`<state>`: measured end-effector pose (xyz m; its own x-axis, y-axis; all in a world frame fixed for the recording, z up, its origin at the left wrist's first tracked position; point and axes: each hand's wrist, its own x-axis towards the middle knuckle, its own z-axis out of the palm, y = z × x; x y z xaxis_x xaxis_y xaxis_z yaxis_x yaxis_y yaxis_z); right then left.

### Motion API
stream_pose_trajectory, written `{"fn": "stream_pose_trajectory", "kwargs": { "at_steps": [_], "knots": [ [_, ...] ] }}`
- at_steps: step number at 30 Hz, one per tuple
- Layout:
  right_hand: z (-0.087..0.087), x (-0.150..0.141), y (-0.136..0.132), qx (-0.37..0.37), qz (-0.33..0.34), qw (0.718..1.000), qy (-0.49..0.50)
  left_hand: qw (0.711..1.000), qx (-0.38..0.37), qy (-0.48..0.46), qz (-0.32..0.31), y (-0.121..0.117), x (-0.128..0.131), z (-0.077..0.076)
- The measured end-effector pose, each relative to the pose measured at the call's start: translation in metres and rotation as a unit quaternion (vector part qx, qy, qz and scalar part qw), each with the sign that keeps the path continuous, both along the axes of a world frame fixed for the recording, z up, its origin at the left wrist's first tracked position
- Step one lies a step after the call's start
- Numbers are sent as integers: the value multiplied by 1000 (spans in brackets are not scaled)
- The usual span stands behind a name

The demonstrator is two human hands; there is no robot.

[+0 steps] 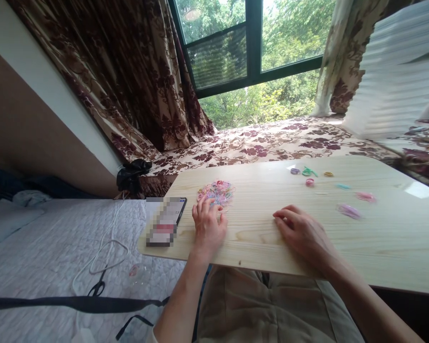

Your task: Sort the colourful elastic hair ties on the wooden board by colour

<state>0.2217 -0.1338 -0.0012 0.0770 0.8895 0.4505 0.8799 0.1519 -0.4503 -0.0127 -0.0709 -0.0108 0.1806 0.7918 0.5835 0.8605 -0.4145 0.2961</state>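
Note:
A tangled pile of thin, multicoloured elastic bands [214, 192] lies on the pale wooden table [250, 238]. My left hand [209, 224] is at the near edge of this pile, fingers bent and apart, its fingertips touching or just over the bands. My right hand [302, 233] rests on the tabletop to the right, fingers curled and close together, with nothing visible in them. Farther right are small sorted groups: purple bands [295, 171], green bands [309, 172], yellow-brown bands [328, 174], red-pink bands [309, 182], turquoise bands [342, 186], pink bands [365, 196] and lilac bands [349, 211].
A phone [166, 223] lies at the table's left edge. Left of it is a quilted bed [50, 247] with a white cable [102, 247], a black strap [75, 303] and a clear plastic container [140, 273]. A patterned window seat [264, 138] borders the far edge.

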Motion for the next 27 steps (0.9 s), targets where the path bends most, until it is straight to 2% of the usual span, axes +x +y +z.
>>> {"fn": "stream_pose_trajectory", "kwargs": {
  "at_steps": [13, 20, 27],
  "knots": [
    [-1, 0, 0, 12, 3, 1000, -4, 999, -11, -37, -4, 2, -3, -2],
    [-1, 1, 0, 0, 2, 1000, -3, 1000, -23, -16, 7, 3, -1, -2],
    [-1, 0, 0, 1, -5, 1000, -6, 998, -20, -21, -55, 2, -3, 0]
  ]
}}
